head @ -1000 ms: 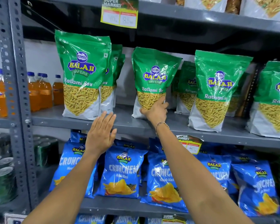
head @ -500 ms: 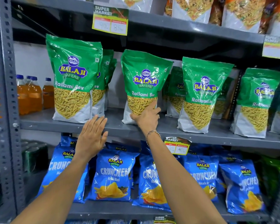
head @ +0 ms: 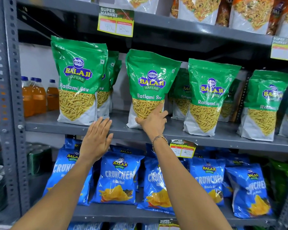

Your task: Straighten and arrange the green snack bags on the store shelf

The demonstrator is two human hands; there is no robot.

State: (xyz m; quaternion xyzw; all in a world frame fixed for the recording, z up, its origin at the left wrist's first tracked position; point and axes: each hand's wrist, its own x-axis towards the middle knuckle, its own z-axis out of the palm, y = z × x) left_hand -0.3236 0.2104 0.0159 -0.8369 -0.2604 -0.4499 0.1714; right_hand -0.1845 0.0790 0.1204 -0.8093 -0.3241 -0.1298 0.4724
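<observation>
Several green Balaji Ratlami Sev bags stand in a row on the grey middle shelf [head: 116,128]. My right hand [head: 154,121] grips the lower front of the second green bag [head: 150,83], thumb under its left bottom corner, fingers spread on its face. This bag leans slightly to the left. My left hand [head: 96,140] is flat with fingers apart, in front of the shelf edge, just below and to the right of the leftmost green bag [head: 78,80], touching nothing. A third green bag [head: 208,95] and a fourth green bag [head: 264,103] stand to the right, with more behind.
Orange drink bottles [head: 38,95] stand left of the green bags. Blue Crunchex bags [head: 118,178] fill the shelf below. Price tags [head: 115,22] hang from the upper shelf edge and another tag [head: 183,149] from the middle one. A perforated upright post [head: 8,97] stands at left.
My right hand has spread further over the second bag's lower front. My left hand stays open by the shelf edge. The view has shifted slightly.
</observation>
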